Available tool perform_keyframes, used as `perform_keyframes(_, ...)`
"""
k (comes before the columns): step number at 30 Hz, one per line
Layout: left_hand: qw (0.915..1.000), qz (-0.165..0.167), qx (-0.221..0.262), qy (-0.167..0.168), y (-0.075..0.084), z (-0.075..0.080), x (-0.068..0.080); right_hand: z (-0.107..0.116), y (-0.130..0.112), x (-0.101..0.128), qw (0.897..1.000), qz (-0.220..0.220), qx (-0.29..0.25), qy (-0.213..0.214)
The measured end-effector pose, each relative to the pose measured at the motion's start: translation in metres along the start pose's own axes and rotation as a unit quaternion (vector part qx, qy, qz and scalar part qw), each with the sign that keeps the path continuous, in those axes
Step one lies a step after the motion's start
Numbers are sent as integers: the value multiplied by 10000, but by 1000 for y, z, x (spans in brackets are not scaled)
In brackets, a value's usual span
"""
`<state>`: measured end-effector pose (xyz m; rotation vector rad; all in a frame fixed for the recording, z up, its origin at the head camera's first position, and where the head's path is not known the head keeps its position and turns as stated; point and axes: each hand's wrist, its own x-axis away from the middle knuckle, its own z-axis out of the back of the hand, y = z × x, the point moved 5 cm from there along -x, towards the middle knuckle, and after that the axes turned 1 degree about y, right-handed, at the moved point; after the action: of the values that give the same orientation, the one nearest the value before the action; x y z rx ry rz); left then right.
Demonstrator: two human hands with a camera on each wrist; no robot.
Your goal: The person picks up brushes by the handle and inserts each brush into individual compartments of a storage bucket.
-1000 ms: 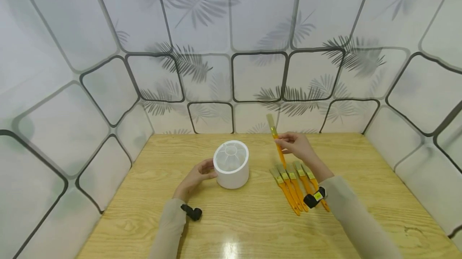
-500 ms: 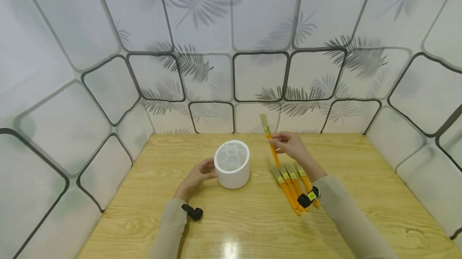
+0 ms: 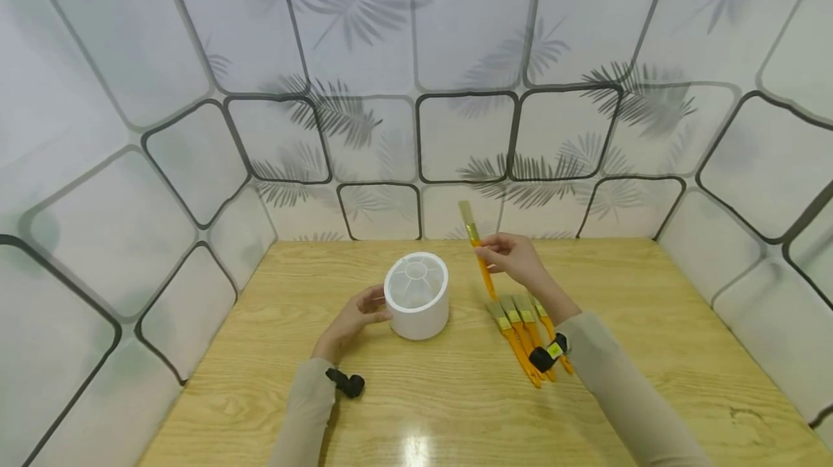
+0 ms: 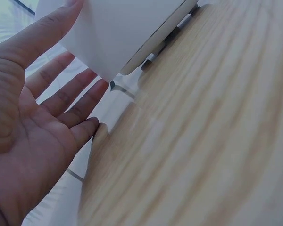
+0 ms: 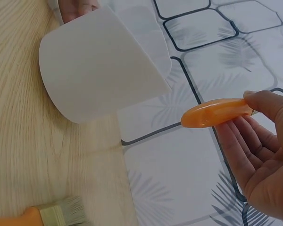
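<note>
Orange-handled brush (image 5: 214, 113) (plain white holder (image 3: 420, 323))

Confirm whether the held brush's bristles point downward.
No: in the head view, the brush in the right hand has its bristles uppermost and its orange handle below.

Wood-grained table (image 3: 449, 402); pale, leaf-printed backdrop (image 3: 468, 55) behind it

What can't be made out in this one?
Head view: count of lying brushes, partly behind the right wrist camera.
Head view: some fingertips of the left hand, behind the white container.
Left wrist view: part of the container, cut by top edge.
Right wrist view: handle end of lower brush, cut by left edge.
</note>
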<state>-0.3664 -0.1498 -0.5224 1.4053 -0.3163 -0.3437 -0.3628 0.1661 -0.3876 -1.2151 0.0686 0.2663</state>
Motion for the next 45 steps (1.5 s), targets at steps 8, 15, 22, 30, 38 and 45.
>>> perform_keyframes(8, 10000, -21, 90, -2, 1, 0, -2, -4, -6, -2, 10000, 22, -67, -17)
perform_keyframes(15, 9999, -50, 73, -82, 2, 1, -1, -6, -29, 4, 9999, 100, -91, -106)
perform_keyframes(22, 9997, -103, 55, -210, 12, -3, 4, -8, -40, 11, 9997, 176, -112, -114)
perform_keyframes(30, 9999, -109, 51, -47, 4, -2, 1, -8, -14, -3, 9996, 219, -174, -40)
perform_keyframes(38, 10000, -84, -7, -33, 2, -1, 1, -10, -16, -3, 9995, 255, -192, -41)
perform_keyframes(45, 9999, -120, 4, 2, 3, -1, -1, -11, -15, -3, 9994, 245, -252, -71)
